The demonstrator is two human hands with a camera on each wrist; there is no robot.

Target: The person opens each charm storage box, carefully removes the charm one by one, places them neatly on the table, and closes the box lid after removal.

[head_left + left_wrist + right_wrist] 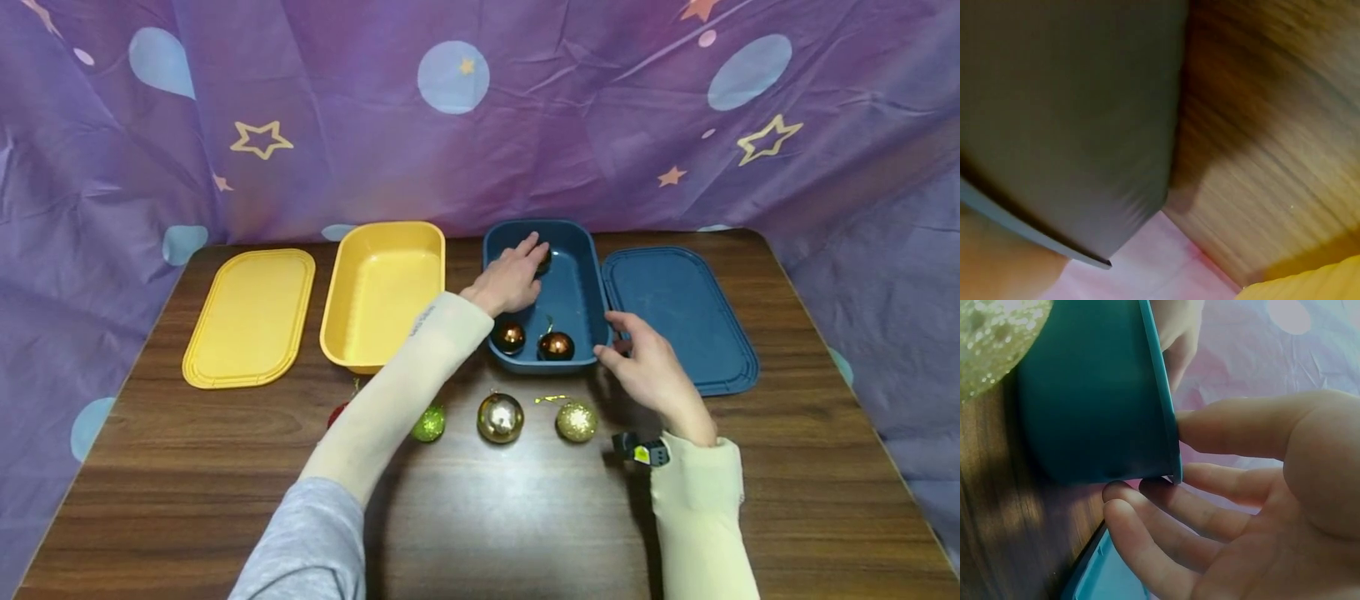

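Left hand: we found the left hand (510,275) reaching into the far left part of the blue box, fingers extended over a dark ball; we could not tell whether it gripped that ball.
Right hand: we saw the right hand (643,362) spread loosely about the near right corner of the blue box, thumb and fingers against its rim.
Blue box: we recorded the blue box (573,292) right of the middle, on the far part of the table (510,517).
Dark balls: we counted three in the blue box, the far ball (543,263) partly covered by the left hand, the near left ball (510,337) and the near right ball (556,346).
Row nearer us: we listed, left to right, a red ball (336,413) mostly behind a sleeve (397,383), a green glitter ball (429,423), a shiny gold ball (500,417) and a gold glitter ball (577,422).
Yellow box: we logged the yellow box (382,292) left of the blue one.
Lids: we noted the yellow lid (249,317) at far left, the blue lid (675,308) at far right.
Backdrop: we entered one purple cloth (360,100), star-patterned, beyond the table.
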